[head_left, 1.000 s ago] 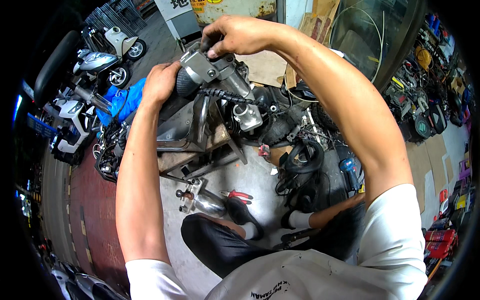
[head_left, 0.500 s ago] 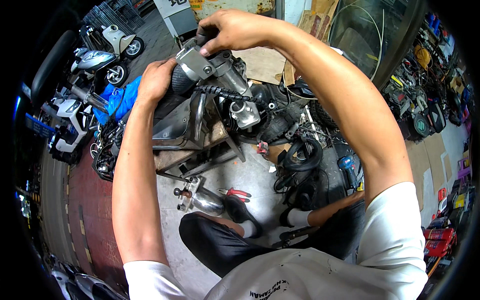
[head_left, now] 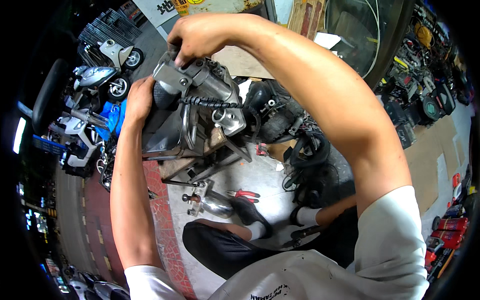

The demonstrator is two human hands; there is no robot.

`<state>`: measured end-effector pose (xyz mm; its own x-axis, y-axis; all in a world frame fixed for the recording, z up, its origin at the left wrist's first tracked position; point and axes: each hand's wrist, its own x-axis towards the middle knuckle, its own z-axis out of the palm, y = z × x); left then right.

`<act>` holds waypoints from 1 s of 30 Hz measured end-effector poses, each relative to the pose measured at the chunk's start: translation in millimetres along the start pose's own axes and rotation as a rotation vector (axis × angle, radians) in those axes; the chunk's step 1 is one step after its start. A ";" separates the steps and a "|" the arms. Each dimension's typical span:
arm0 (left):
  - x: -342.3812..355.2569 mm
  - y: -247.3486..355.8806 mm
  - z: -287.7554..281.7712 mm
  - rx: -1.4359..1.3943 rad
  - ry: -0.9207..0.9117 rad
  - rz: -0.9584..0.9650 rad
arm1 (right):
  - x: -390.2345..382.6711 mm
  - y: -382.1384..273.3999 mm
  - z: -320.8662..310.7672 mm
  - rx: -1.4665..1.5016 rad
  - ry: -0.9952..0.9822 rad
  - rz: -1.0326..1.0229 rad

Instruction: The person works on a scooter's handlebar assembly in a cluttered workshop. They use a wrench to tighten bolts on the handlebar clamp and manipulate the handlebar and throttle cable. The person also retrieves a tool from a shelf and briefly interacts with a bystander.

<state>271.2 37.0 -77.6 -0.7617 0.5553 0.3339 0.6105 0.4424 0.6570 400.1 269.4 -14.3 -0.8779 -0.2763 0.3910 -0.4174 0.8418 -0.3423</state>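
A silver metal bracket [head_left: 171, 76] with a round bolt sits at the top of a metal assembly on a low wooden stand [head_left: 216, 140]. My right hand [head_left: 200, 39] reaches over from above, its thumb pressed on the bracket's top edge; its fingers curl behind, partly hidden. My left hand [head_left: 140, 100] is closed against the left side of a dark textured round part [head_left: 164, 95] just below the bracket, fingertips hidden. To the right of the bracket is a grey metal cylinder [head_left: 212, 84], with a black spiral-wrapped cable [head_left: 210, 102] beneath it. Lower down is a silver open-ended housing [head_left: 228, 121].
Red-handled pliers [head_left: 245, 195] and a shiny metal canister [head_left: 217, 205] lie on the floor by my feet. Black parts and cables [head_left: 310, 150] crowd the right of the stand. Scooters [head_left: 102, 75] stand at far left. Tools and parts [head_left: 425, 107] cover the far right.
The view has shifted, so the assembly and both hands appear farther left. Both hands keep their places at the bracket and the dark round part.
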 end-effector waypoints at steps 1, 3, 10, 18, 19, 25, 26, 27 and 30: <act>-0.5 1.5 -0.9 -0.015 -0.005 -0.015 | 1.2 -0.4 5.3 -0.110 0.107 -0.009; -1.4 5.0 0.0 -0.016 -0.033 -0.058 | -0.7 3.6 5.8 -0.082 0.102 0.002; -0.6 -5.4 -8.1 -0.229 0.020 -0.333 | 22.4 23.1 10.8 -0.165 -0.039 -0.317; -12.9 -35.7 -39.7 -0.270 0.070 -0.431 | 18.1 18.6 22.8 -0.117 -0.004 -0.263; -8.2 -18.7 -25.1 -0.275 0.087 -0.395 | 26.9 25.5 14.9 -0.226 -0.047 -0.353; -14.7 -40.6 -36.7 -0.295 0.096 -0.445 | 23.5 29.5 30.9 -0.034 0.008 -0.175; -15.2 -40.1 -36.9 -0.297 0.133 -0.478 | 18.4 32.3 28.6 -0.005 0.016 -0.211; -15.2 -37.2 -33.9 -0.291 0.119 -0.473 | 14.6 37.4 27.5 0.024 0.023 -0.246; -13.7 -24.9 -29.0 -0.250 0.074 -0.452 | 8.0 43.4 17.5 0.074 0.027 -0.353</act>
<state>260.0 -2.0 -78.9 -0.9560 0.2926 0.0206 0.1538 0.4401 0.8847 370.9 295.6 -41.0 -0.6708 -0.5303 0.5185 -0.7103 0.6606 -0.2433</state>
